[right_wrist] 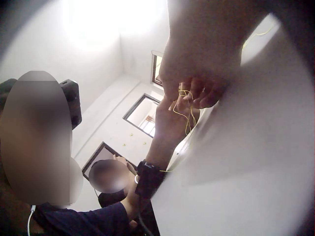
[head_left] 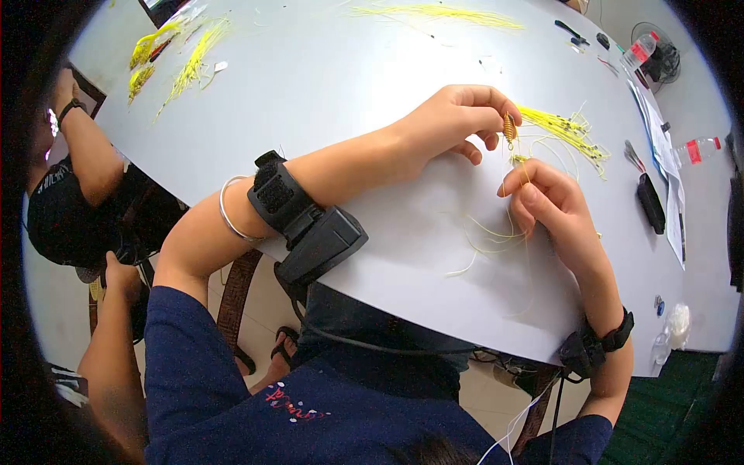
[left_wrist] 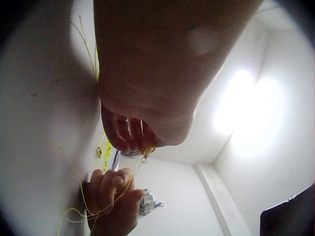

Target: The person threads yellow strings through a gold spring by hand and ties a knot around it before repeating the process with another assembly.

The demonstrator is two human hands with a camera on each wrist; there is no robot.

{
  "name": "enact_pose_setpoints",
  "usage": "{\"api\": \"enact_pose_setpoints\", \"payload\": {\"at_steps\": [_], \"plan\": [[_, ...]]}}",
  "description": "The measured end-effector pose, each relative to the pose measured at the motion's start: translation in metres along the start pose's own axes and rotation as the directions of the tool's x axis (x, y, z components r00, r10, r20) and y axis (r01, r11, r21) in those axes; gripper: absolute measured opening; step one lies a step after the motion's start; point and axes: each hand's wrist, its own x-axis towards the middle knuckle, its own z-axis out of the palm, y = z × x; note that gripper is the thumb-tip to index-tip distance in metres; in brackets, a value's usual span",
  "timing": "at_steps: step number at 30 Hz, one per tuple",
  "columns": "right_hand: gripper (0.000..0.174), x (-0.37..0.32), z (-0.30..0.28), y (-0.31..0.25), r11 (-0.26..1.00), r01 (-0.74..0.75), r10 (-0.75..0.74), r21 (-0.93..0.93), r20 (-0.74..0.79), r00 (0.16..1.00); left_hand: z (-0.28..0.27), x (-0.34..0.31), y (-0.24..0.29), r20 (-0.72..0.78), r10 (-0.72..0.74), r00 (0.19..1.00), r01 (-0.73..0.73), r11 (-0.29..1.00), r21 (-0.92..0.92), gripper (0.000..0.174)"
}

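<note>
My left hand (head_left: 457, 124) pinches a small gold-coloured wire coil (head_left: 509, 129) between thumb and fingers, above the table. A little eye at the coil's lower end shows in the left wrist view. Below it, my right hand (head_left: 556, 203) pinches thin yellow line (head_left: 511, 226) between thumb and forefinger. The line runs up toward the coil, and its loose loops and ends trail over the tabletop. In the right wrist view, yellow line (right_wrist: 188, 114) loops around the right fingers. Behind the hands lies a bundle of yellow lines with small dark pieces (head_left: 570, 133).
Pale table (head_left: 372, 232) under both hands. More yellow bundles (head_left: 194, 66) lie at the far left, and yellow strands (head_left: 442, 12) at the far edge. On the right are a black case (head_left: 650, 203), papers (head_left: 659, 147) and a plastic bottle (head_left: 697, 150). Another person (head_left: 93, 178) sits at left.
</note>
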Motion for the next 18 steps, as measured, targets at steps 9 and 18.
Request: {"api": "enact_pose_setpoints", "payload": {"at_steps": [9,18], "plan": [[0.026,0.001,0.0041,-0.0042,0.999,-0.011,0.006,-0.046,-0.095,0.995,0.0008,0.0021,-0.0043,0.137,0.119,0.983,-0.144,0.972,0.186,0.014],[0.023,-0.001,0.0071,-0.0031,0.994,-0.048,0.033,-0.102,-0.15,0.988,0.0043,0.0003,-0.0046,0.189,0.146,0.971,-0.199,0.932,0.302,0.017]]}}
